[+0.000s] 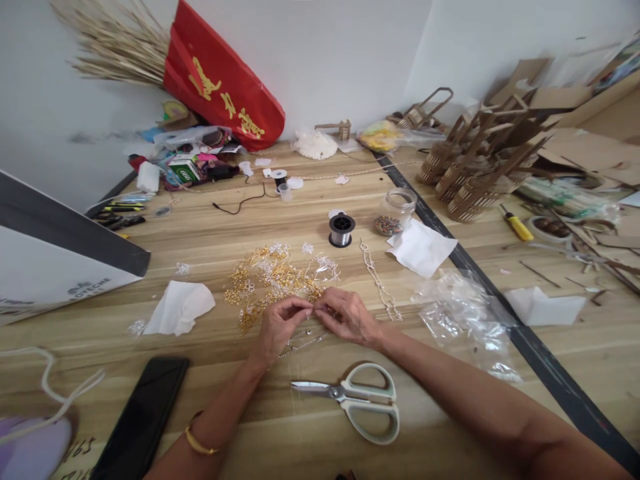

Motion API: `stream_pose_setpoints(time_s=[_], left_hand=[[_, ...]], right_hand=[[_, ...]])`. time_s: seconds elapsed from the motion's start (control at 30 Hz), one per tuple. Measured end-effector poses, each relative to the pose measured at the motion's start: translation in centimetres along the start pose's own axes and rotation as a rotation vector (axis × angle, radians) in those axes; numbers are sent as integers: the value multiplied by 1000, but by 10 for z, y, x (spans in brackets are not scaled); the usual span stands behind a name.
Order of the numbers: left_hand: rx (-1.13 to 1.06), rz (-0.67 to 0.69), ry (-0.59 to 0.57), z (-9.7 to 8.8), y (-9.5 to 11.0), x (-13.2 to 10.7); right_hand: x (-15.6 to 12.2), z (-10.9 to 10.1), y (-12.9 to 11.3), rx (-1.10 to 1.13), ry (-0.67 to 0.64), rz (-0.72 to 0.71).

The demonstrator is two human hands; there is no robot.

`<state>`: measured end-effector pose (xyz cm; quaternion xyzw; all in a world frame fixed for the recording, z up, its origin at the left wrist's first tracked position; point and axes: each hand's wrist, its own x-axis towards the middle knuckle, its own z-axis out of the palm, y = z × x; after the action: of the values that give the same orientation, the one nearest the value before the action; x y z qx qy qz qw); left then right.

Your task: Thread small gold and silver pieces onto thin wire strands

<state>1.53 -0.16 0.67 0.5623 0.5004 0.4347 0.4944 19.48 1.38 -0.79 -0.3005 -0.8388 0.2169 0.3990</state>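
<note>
My left hand [283, 328] and my right hand [350, 315] meet at the fingertips over the table, each in a pinch. What they pinch is too small to make out. Below the fingers a thin silver beaded chain [303, 345] lies on the wood, partly covered by my left hand. Just beyond my hands spreads a pile of gold and silver beads and findings [270, 273]. Nearer to me lie scissors [353, 398] with pale handles, blades pointing left. A second beaded chain [376, 280] rests to the right of the pile.
A wire spool [341, 231] and a glass jar of beads [395, 212] stand beyond the pile. Clear plastic bags [465, 313] lie to the right, a black phone [145, 413] at lower left. White paper [180, 308] is left of the beads; wooden baskets [475, 167] stand far right.
</note>
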Motion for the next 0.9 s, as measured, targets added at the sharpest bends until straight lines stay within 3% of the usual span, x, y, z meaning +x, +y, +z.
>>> stream_pose_setpoints(time_s=[0.3,0.9], left_hand=[[-16,-50,-2,-1,-2,0],[-34,-19,-8,-2,-5,1]], right_hand=[[0,-1,0,-3,-7,12],[0,0,1,66,7,1]])
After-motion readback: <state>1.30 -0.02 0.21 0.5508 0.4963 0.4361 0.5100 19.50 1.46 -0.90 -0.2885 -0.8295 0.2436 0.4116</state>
